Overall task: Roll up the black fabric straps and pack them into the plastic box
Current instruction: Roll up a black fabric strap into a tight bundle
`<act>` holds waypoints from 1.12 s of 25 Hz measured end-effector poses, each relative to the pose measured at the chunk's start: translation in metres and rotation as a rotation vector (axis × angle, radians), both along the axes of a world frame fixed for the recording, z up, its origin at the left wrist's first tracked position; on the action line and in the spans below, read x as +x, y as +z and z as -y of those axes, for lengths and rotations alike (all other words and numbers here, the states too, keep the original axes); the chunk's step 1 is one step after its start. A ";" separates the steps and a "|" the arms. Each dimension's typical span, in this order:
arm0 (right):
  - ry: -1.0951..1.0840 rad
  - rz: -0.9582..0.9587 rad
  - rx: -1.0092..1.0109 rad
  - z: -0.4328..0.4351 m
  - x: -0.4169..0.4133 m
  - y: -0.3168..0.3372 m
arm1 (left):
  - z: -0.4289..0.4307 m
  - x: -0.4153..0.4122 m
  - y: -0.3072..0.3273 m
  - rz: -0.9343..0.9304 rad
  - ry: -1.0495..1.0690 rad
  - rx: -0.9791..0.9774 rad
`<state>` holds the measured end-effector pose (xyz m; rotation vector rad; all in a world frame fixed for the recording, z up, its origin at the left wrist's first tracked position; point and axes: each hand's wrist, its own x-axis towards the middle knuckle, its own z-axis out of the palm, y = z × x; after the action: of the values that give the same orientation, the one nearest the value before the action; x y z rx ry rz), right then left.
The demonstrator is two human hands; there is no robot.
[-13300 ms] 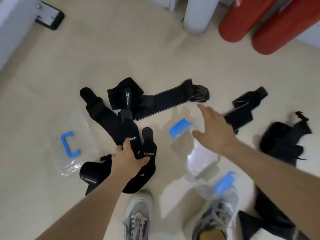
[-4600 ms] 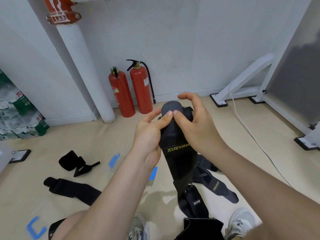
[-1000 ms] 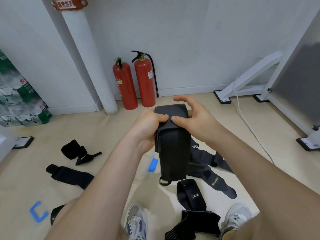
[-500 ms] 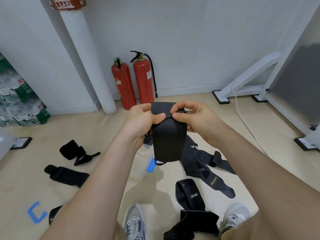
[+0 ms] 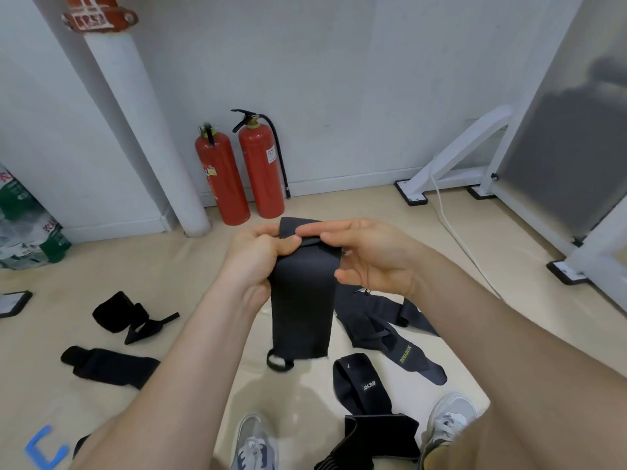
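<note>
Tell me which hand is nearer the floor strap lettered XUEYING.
Right. The right hand is above the XUEYING strap; the left hand is farther left, beyond the held strap.

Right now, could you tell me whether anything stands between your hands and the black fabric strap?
Nothing visible does: the left hand and right hand both hold the hanging black fabric strap at its top.
</note>
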<state>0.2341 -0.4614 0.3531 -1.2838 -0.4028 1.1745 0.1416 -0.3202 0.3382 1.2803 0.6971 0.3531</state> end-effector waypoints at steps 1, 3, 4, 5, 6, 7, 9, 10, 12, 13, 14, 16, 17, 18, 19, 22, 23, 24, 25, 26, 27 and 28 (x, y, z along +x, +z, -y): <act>-0.025 0.008 -0.011 -0.002 -0.003 -0.001 | 0.000 0.000 0.000 -0.018 -0.015 0.010; -0.119 0.037 -0.001 -0.007 -0.006 -0.003 | -0.001 -0.002 -0.002 -0.037 -0.102 0.044; -0.194 0.024 0.031 -0.010 -0.005 -0.003 | -0.002 -0.005 -0.003 -0.048 -0.167 0.062; -0.284 -0.007 0.084 -0.011 -0.002 -0.002 | -0.004 -0.008 -0.006 -0.080 -0.250 0.079; -0.384 -0.033 0.148 -0.011 0.001 -0.001 | -0.005 -0.012 -0.010 -0.125 -0.337 0.097; -0.482 -0.037 0.204 -0.009 0.008 -0.002 | -0.005 -0.016 -0.015 -0.180 -0.419 0.126; -0.632 0.039 0.213 -0.007 0.021 -0.007 | -0.003 -0.022 -0.022 -0.261 -0.491 0.211; -0.670 0.101 0.171 -0.009 0.025 -0.010 | -0.002 -0.026 -0.022 -0.259 -0.462 0.230; -0.706 0.200 0.086 -0.014 0.031 -0.017 | -0.006 -0.032 -0.016 -0.157 -0.417 0.184; -0.710 0.223 0.068 -0.017 0.033 -0.020 | -0.008 -0.035 -0.010 -0.094 -0.451 0.164; -0.710 0.233 0.062 -0.018 0.034 -0.023 | -0.009 -0.040 -0.004 -0.053 -0.510 0.180; -0.712 0.249 0.062 -0.021 0.036 -0.026 | -0.012 -0.050 0.009 -0.049 -0.630 0.284; -0.712 0.264 0.049 -0.021 0.035 -0.025 | -0.012 -0.054 0.014 -0.068 -0.670 0.329; -0.705 0.299 0.026 -0.022 0.034 -0.022 | -0.013 -0.056 0.017 -0.082 -0.684 0.361; -0.685 0.367 -0.007 -0.021 0.032 -0.018 | -0.014 -0.056 0.019 -0.077 -0.658 0.384; -0.490 0.681 -0.089 -0.018 0.024 -0.007 | -0.019 -0.054 0.020 0.007 -0.438 0.391; -0.378 0.749 -0.114 -0.017 0.021 -0.004 | -0.020 -0.053 0.020 0.038 -0.366 0.374; -0.268 0.756 -0.129 -0.016 0.017 -0.002 | -0.021 -0.051 0.019 0.067 -0.301 0.365; -0.174 0.703 -0.122 -0.016 0.011 -0.001 | -0.022 -0.050 0.019 0.091 -0.245 0.370; -0.112 0.595 -0.074 -0.017 0.004 0.000 | -0.022 -0.048 0.019 0.103 -0.207 0.393; -0.080 0.477 -0.002 -0.019 -0.002 0.000 | -0.021 -0.047 0.019 0.105 -0.189 0.430; -0.074 0.379 0.068 -0.021 -0.006 -0.002 | -0.020 -0.045 0.020 0.105 -0.190 0.474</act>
<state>0.2277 -0.4408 0.3515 -1.4509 -0.6607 0.8461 0.0964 -0.3003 0.3579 1.7488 0.4072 0.4413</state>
